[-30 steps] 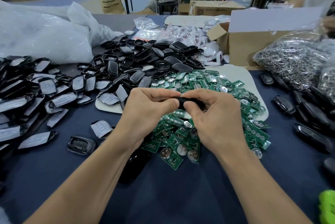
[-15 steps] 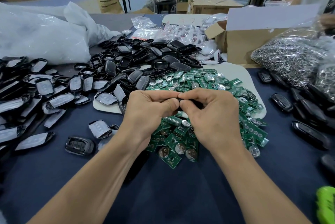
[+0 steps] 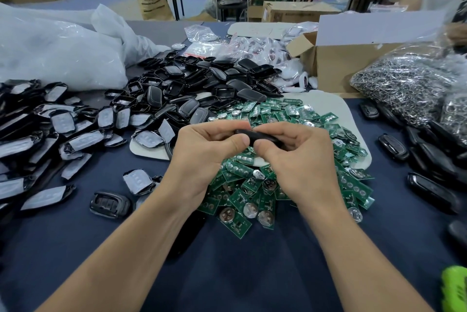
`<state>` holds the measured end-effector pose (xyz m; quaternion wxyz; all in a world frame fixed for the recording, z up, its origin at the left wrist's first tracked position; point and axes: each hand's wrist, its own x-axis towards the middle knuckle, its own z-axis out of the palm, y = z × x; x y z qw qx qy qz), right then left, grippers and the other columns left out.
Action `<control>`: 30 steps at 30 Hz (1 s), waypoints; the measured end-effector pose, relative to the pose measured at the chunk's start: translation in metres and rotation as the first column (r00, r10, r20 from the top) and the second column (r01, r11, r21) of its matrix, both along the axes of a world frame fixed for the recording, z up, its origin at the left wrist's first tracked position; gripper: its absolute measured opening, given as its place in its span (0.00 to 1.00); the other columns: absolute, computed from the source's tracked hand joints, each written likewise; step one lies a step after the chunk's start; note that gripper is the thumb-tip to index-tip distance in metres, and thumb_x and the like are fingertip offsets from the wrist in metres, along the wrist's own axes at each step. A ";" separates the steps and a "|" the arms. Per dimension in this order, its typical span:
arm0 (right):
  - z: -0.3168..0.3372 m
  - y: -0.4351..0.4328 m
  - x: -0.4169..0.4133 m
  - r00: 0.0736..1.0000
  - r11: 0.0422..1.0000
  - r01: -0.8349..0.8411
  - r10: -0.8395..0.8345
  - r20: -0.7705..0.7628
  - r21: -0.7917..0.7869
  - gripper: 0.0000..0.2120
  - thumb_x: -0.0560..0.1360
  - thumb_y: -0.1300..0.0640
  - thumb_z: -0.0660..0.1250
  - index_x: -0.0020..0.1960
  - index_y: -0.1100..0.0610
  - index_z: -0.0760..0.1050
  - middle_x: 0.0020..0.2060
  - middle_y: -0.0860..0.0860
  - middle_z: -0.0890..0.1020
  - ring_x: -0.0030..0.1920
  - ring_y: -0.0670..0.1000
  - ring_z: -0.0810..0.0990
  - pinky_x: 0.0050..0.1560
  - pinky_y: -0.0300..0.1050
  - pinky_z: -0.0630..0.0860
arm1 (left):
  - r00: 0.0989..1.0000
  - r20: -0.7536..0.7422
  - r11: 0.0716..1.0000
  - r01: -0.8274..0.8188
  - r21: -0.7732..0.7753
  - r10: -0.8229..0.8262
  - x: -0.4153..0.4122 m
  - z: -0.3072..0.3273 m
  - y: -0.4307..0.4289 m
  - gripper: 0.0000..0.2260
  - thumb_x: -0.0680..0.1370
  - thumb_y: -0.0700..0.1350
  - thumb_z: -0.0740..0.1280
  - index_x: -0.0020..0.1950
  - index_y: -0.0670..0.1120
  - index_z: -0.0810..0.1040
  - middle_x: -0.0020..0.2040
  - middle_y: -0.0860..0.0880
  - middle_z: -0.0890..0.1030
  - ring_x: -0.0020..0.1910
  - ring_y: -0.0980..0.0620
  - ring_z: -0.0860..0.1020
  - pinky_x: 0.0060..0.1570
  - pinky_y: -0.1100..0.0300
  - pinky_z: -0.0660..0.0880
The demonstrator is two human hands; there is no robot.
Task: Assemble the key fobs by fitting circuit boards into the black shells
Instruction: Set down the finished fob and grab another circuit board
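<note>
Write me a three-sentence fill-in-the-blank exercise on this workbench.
The left hand and right hand both grip one ____ shell.
Beneath them lies a heap of ____ circuit boards.
The cardboard box stands on the person's ____ side.
Missing words: black, green, right.

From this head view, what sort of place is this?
Probably a small factory or warehouse assembly floor: heaps of green circuit boards and black shells on the table, cardboard boxes behind.
</note>
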<state>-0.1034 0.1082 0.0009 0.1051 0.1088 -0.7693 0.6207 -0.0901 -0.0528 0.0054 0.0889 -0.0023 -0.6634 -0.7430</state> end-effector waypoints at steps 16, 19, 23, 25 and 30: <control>0.002 -0.004 -0.001 0.983 0.983 -0.030 0.061 0.173 -0.179 0.16 0.73 0.65 0.75 0.41 0.43 0.88 0.36 0.49 0.88 0.34 0.46 0.84 0.41 0.44 0.81 | 0.983 -0.112 0.969 -0.166 -0.181 0.147 0.000 -0.002 0.003 0.13 0.72 0.34 0.78 0.48 0.53 0.89 0.44 0.52 0.89 0.46 0.53 0.88 0.49 0.62 0.82; 0.002 -0.003 -0.001 0.994 0.999 0.026 -0.023 0.110 -0.031 0.12 0.70 0.60 0.75 0.45 0.42 0.87 0.38 0.42 0.88 0.40 0.44 0.87 0.48 0.49 0.84 | 0.977 -0.114 0.921 -0.210 -0.328 0.182 0.001 -0.002 0.002 0.13 0.74 0.38 0.78 0.49 0.56 0.89 0.45 0.57 0.89 0.49 0.56 0.87 0.54 0.56 0.82; 0.003 -0.001 0.000 0.998 0.999 0.044 -0.042 0.047 -0.029 0.12 0.69 0.61 0.75 0.46 0.44 0.87 0.39 0.41 0.88 0.41 0.44 0.88 0.47 0.48 0.85 | 0.956 -0.178 0.798 -0.291 -0.528 0.231 0.007 -0.001 0.008 0.13 0.74 0.42 0.78 0.50 0.62 0.88 0.48 0.64 0.87 0.50 0.69 0.82 0.52 0.74 0.75; 0.002 -0.001 -0.001 0.998 0.998 0.036 -0.033 0.049 -0.047 0.11 0.70 0.62 0.75 0.44 0.46 0.87 0.37 0.44 0.88 0.39 0.46 0.88 0.45 0.48 0.84 | 0.952 -0.197 0.786 -0.305 -0.538 0.234 0.006 -0.002 0.009 0.13 0.74 0.43 0.78 0.50 0.63 0.87 0.50 0.61 0.86 0.52 0.66 0.81 0.53 0.71 0.76; 0.003 0.002 -0.003 0.989 0.962 -0.034 0.071 0.127 -0.270 0.11 0.72 0.69 0.75 0.42 0.54 0.87 0.35 0.55 0.87 0.32 0.49 0.82 0.38 0.41 0.80 | 0.982 -0.131 0.931 -0.172 -0.320 0.137 0.003 -0.002 0.012 0.11 0.75 0.39 0.78 0.48 0.57 0.89 0.44 0.55 0.88 0.48 0.55 0.87 0.53 0.57 0.82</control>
